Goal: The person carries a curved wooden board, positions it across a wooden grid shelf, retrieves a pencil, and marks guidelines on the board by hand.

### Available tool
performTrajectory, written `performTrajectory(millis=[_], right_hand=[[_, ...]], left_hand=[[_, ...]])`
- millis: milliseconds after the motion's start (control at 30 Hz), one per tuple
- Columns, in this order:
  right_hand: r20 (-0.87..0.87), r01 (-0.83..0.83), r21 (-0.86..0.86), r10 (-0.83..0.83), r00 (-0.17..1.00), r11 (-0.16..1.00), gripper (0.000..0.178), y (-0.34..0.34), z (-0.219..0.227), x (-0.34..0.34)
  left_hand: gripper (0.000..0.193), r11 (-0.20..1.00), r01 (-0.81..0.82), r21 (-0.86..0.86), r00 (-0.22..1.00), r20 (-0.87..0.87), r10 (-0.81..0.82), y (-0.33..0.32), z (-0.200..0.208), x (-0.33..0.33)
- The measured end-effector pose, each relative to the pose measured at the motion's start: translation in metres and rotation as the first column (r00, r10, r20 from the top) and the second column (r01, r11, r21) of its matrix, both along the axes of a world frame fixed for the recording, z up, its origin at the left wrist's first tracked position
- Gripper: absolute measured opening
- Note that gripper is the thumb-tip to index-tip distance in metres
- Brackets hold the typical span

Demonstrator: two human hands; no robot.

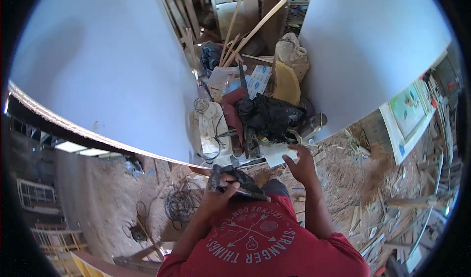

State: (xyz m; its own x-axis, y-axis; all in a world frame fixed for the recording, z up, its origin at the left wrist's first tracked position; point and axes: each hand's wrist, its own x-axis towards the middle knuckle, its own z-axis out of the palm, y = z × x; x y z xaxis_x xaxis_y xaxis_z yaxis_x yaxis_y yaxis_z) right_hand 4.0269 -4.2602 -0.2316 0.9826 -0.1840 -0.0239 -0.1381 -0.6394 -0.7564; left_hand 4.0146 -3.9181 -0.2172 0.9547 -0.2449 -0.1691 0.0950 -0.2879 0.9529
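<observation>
A: What lies nearest?
B: The person's red shirt (pixel 250 242). Just beyond its front, the left hand (pixel 223 192) has its fingers and thumb closed around a dark tool (pixel 251 187), whose grey, rounded end sticks out to the left. The tool is held between the shirt and the pile.
A: And the right hand (pixel 302 166)?
B: Its fingers are loosely spread, with nothing seen in its grasp. They are near a white sheet (pixel 275 154) at the pile's near edge; whether they touch it cannot be told.
A: Anything on the ground?
B: A coil of dark cable (pixel 182 204), left of the left forearm.
A: What makes up the pile?
B: A dirty white jug (pixel 214 124) at the left, with a crumpled black plastic bag (pixel 272 115) to its right. Past the bag come a curved yellow piece (pixel 287 83) and a beige container (pixel 299 63).
A: Farther still?
B: Thin wooden strips (pixel 260 25) lean at a slant, and 2 large pale panels (pixel 113 56) flank the pile, 1 on each side.
</observation>
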Motion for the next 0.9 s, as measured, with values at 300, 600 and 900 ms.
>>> performTrajectory(millis=[300,600,900], right_hand=[[-0.138,-0.421,0.249,0.462,0.876,0.872,0.068,-0.019,-0.023,0.093],[0.264,-0.553,0.415,0.486,0.833,0.723,0.054,-0.020,-0.016,0.143],[0.306,-0.405,0.671,0.265,0.914,0.621,0.092,-0.039,0.043,0.193]], left_hand=[[0.041,0.889,-0.410,-0.204,0.912,-0.080,0.402,-0.089,-0.006,-0.032],[0.024,0.830,-0.536,-0.153,0.842,-0.173,0.511,-0.136,0.012,-0.072],[0.033,0.771,-0.596,-0.226,0.802,-0.116,0.586,-0.109,-0.005,-0.107]])
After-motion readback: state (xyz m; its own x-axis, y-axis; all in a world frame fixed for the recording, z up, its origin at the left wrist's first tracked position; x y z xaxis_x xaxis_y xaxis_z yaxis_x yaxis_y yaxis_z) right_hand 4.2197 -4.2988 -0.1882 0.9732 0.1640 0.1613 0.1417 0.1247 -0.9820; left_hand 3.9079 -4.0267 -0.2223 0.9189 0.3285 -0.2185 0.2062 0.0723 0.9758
